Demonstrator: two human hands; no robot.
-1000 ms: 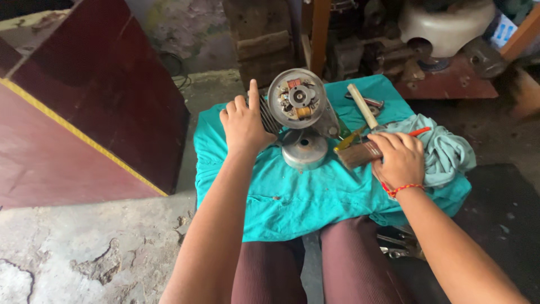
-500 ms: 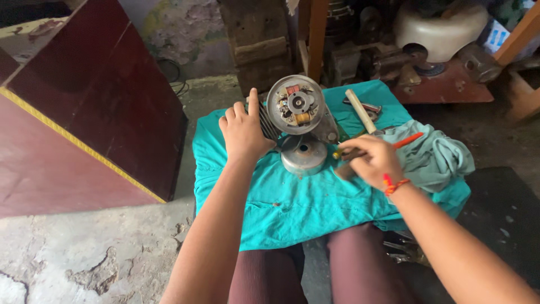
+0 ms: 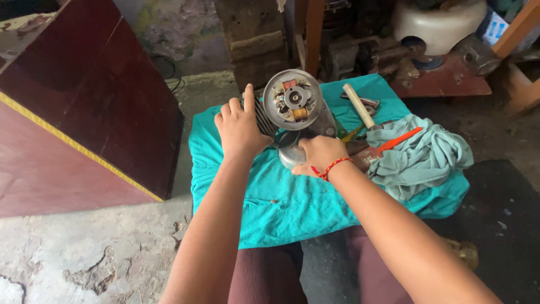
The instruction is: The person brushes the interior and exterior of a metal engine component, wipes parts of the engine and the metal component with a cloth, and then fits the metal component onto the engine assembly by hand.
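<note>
The small engine point(image 3: 292, 104) stands upright on the teal cloth point(image 3: 292, 208), its round coil plate facing up. The left hand point(image 3: 241, 128) is flat against its finned side, steadying rather than clasping; the right hand point(image 3: 319, 155) is cupped over the metal cover point(image 3: 288, 156) at its base. Best to brace firmly left so it cannot tip toward the hammer point(image 3: 360, 107)

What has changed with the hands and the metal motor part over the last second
The right hand moved left, away from the brown tool handle by the crumpled cloth, and now rests on the round metal cover below the motor part. Whether it grips the cover cannot be told. The left hand stayed against the motor part's finned side, and the wooden handle and teal cloth stayed put.
</note>
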